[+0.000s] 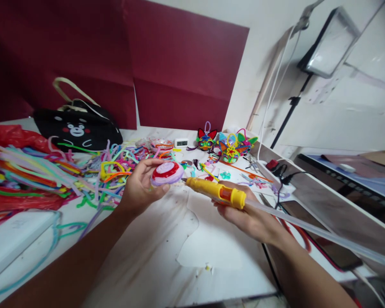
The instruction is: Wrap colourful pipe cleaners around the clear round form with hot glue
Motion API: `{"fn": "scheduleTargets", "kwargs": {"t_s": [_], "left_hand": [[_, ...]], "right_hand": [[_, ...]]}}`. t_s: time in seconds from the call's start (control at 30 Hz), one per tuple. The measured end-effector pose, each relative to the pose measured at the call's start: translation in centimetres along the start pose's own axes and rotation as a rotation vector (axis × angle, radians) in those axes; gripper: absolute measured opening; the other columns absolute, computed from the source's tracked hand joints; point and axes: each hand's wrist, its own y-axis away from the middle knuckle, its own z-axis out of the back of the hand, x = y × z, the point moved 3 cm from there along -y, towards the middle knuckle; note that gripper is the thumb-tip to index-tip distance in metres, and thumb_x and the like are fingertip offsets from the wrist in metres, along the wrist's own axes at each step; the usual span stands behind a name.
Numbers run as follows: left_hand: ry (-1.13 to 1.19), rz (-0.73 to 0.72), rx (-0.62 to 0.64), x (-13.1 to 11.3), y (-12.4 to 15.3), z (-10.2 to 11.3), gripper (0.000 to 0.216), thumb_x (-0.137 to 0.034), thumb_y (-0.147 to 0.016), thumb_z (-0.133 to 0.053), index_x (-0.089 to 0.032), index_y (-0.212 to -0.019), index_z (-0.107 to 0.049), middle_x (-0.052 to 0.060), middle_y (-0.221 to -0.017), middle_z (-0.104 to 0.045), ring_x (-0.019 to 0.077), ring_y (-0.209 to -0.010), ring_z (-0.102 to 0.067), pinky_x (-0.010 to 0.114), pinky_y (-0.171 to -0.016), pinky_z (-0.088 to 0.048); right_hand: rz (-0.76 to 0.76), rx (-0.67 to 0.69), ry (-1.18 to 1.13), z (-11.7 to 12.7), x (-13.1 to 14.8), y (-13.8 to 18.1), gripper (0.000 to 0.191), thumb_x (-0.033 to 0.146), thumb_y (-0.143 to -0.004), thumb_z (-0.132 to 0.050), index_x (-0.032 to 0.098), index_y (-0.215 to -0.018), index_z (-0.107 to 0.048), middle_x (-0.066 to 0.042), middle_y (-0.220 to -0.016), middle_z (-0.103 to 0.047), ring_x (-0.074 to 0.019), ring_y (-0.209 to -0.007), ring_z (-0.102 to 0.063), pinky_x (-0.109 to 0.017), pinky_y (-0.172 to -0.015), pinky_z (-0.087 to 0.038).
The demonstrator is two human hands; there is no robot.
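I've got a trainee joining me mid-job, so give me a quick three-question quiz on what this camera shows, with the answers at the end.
1. Which hand holds the yellow glue gun?
2. True or false: in the picture, the black bag stands to the left of the white digital display.
3. The left hand holds: A) a phone; B) a round red-and-lilac piece; C) a pair of scissors.

Key: 1. The right hand. 2. True. 3. B.
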Motion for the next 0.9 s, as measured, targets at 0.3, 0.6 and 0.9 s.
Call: {"fn": "scheduleTargets", "kwargs": {"t_s": [0.3, 0.6, 0.9], "left_hand": [[0.033, 0.01, 0.01, 0.11, -0.08, 0.05, 0.054, -0.03, -0.06, -0.083, -0.022, -0.107, -0.057, 0.013, -0.115, -0.07, 0.034, -0.111, -0.068, 0.048, -0.093, -0.057], [0.093, -0.007, 0.031, 0.71, -0.04, 0.31, 0.053, -0.031, -0.063, -0.083, -0.025, -0.109, -0.059, 0.013, -0.12, -0.069, 0.0356, -0.115, -0.066, 0.049, -0.095, -0.057], [0.137, 0.005, 0.03, 0.89, -0.05, 0.42, 0.054, -0.028, -0.061, -0.085, -0.022, -0.109, -0.062, 0.012, -0.119, -0.069, 0.0328, -0.114, -0.066, 0.042, -0.092, -0.059]], "right_hand": [[-0.002, -0.031, -0.029, 0.25, -0.4, 0.0, 0.005, 0.021, -0.082, -0.057, 0.024, -0.082, -0.061, -0.003, -0.077, -0.062, -0.0216, -0.071, -0.058, -0.033, -0.062, -0.044], [-0.033, -0.015, -0.064, 0.28, -0.14, -0.05, 0.005, 0.018, -0.079, -0.054, 0.02, -0.079, -0.058, -0.003, -0.08, -0.062, -0.0204, -0.073, -0.059, -0.031, -0.06, -0.043], [-0.021, -0.032, -0.06, 0.4, 0.01, -0.01, 0.004, 0.02, -0.079, -0.055, 0.021, -0.078, -0.058, -0.003, -0.077, -0.062, -0.0203, -0.07, -0.058, -0.031, -0.06, -0.043]]}}
